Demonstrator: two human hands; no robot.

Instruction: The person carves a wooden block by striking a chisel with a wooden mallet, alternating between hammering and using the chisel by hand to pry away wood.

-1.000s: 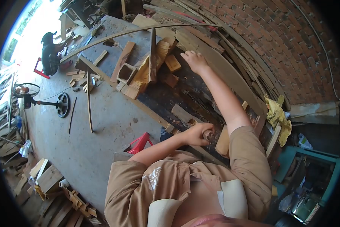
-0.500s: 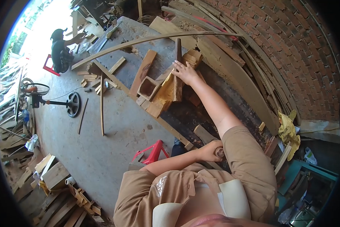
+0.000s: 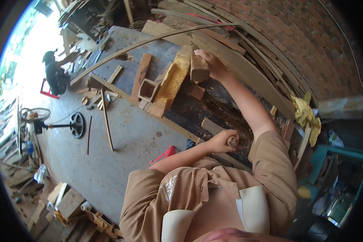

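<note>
well left of the desk (image 3: 104, 49), a co-worker (image 3: 55, 74) sits on a red stool (image 3: 48, 89), and a fan (image 3: 36, 117) stands on the grey floor (image 3: 125, 161) nearer me. a thin wooden strip (image 3: 107, 121) reaches down to the floor beside the desk's left edge. just inside that edge lie a flat reddish plank (image 3: 141, 72) and, near it, a hollow square block (image 3: 148, 89), its opening facing up. right of the block, a yellow-faced chunk of timber (image 3: 173, 84) slants across the desk toward the left edge. just beside its far end, my right grip (image 3: 210, 64) is curled round a squared wooden piece (image 3: 199, 73), held over the desk with one end toward me. a small offcut (image 3: 197, 92) lies below it. over the desk's near end, my left grip (image 3: 222, 142) is closed in a fist on a brown, round-ended handle (image 3: 232, 141); my fingers hide the rest. a pale board (image 3: 211, 126) lies just beyond that fist. past the desk's right edge hangs a crumpled yellow sack (image 3: 306, 115).
</note>
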